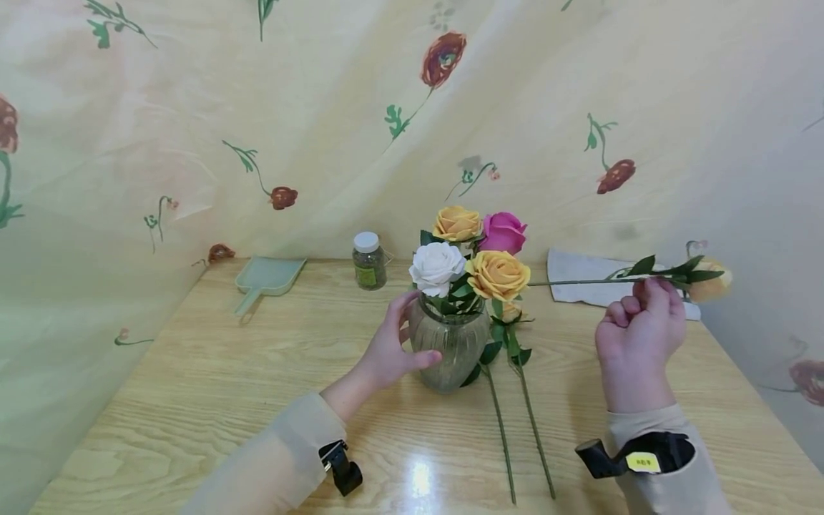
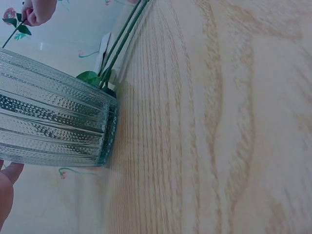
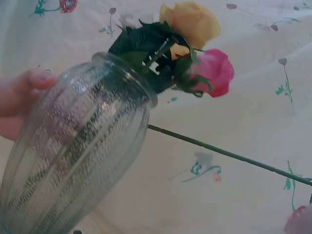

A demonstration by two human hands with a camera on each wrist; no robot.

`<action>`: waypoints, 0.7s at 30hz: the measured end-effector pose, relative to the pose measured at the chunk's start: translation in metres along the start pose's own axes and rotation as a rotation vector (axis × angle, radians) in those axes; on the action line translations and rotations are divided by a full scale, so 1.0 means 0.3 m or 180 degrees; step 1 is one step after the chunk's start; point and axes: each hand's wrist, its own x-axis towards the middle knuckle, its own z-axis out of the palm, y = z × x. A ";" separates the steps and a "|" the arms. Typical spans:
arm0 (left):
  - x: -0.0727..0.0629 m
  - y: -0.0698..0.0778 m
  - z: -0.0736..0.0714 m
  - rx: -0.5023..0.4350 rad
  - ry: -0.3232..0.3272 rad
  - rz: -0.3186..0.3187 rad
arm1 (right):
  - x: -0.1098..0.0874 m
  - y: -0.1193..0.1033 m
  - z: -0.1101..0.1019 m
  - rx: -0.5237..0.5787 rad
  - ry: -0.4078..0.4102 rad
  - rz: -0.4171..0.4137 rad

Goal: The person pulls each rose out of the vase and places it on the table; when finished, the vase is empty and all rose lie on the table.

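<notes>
A ribbed glass vase [image 1: 444, 350] stands on the table, holding a white rose [image 1: 438, 269], a magenta rose [image 1: 504, 232] and two orange-yellow roses [image 1: 498, 275]. My left hand [image 1: 389, 350] grips its left side, thumb across the front, with the other fingers partly hidden behind. To the right, my right hand [image 1: 644, 336] pinches a pale yellow rose [image 1: 711, 279] by its stem, near the leaves. That rose is held sideways above the table, bloom to the right. Its bare stem [image 3: 224, 153] reaches left toward the vase and overlaps its edge in the right wrist view.
Two rose stems [image 1: 531, 422] lie right of the vase, pointing toward the front; a yellow bloom [image 1: 511, 311] shows there. Along the back are a pale green dustpan [image 1: 267, 275], a white-lidded jar [image 1: 369, 268] and a white cloth [image 1: 573, 272]. Flower-patterned fabric [image 1: 347, 107] hangs behind.
</notes>
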 end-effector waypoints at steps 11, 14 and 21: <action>0.002 -0.002 -0.004 -0.0010 0.0001 0.0029 | 0.095 -0.044 -0.051 -0.0474 0.0048 0.0116; 0.004 -0.003 -0.003 0.0018 -0.0011 0.0032 | 0.112 -0.052 -0.073 -0.0873 -0.0081 0.0295; -0.001 0.000 -0.004 -0.0004 -0.0023 0.0026 | 0.127 -0.019 -0.131 -0.2592 -0.0485 0.0434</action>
